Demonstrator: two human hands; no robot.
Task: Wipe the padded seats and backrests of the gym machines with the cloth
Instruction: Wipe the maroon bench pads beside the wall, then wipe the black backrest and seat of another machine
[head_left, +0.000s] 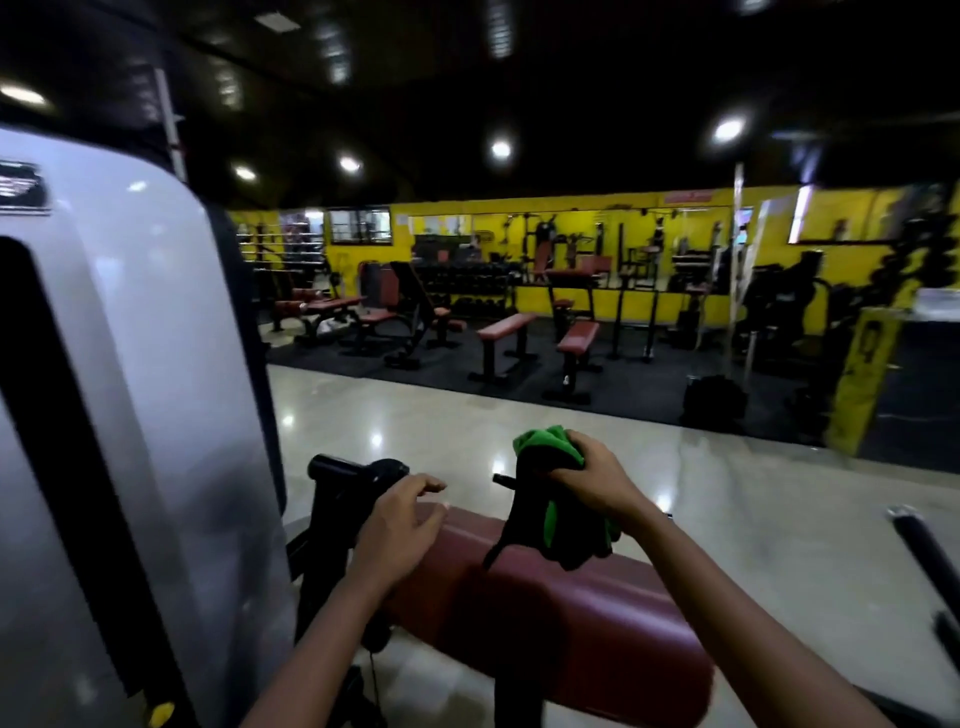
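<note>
Machine housing (119, 364): large grey-white panel filling the near left, upright, just left of the pad.
Pad (571, 613): dark red padded roll in the near centre, directly under both hands; its long axis runs from far left to near right, with the far-left end pointing toward the black handle (353, 470).
Cloth (558, 493): green and black, bunched, hanging from the right hand with its lower folds draping down to the pad's top, about midway along it.
Right hand (595, 478): fingers curled round the top of the cloth, gripping it above the pad.
Left hand (400, 512): fingers loosely spread, holding nothing, hovering at the pad's far-left end; whether it touches the pad is unclear.
Nearer hand: the right one, which carries the cloth.
Next move, as a guess: strokes should follow the long axis.
</note>
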